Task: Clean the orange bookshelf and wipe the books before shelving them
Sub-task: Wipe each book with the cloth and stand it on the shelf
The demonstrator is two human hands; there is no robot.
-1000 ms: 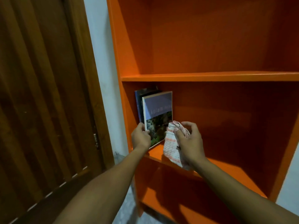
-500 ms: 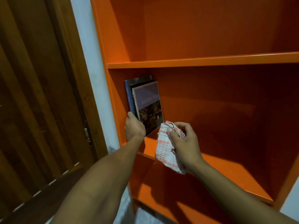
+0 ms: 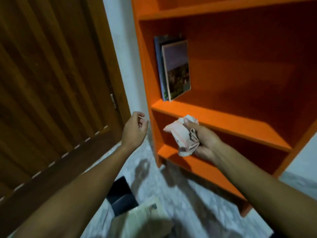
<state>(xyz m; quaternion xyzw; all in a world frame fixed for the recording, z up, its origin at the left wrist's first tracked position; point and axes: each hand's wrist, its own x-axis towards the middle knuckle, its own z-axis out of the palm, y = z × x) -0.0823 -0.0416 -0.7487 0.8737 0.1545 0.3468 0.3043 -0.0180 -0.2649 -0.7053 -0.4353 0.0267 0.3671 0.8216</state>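
Observation:
The orange bookshelf [image 3: 228, 115] fills the upper right. Several books [image 3: 175, 69] stand upright against its left wall on the middle shelf, the front one with a purple cover and a landscape picture. My left hand [image 3: 135, 129] hangs in front of the shelf's left edge, fingers loosely curled and holding nothing. My right hand [image 3: 204, 141] grips a crumpled white and pink striped cloth [image 3: 183, 136] in front of the lower shelf. On the floor lie a dark book [image 3: 121, 194] and a pale book or paper [image 3: 147, 215].
A brown wooden door [image 3: 51, 83] stands at the left, with a strip of white wall [image 3: 121, 48] between it and the shelf. The floor [image 3: 197, 200] is light speckled tile. The rest of the shelves hold nothing visible.
My left hand has let go of the shelved books and dropped below the shelf. My right hand with the cloth has lowered too. The view has tilted down, showing the floor and books there.

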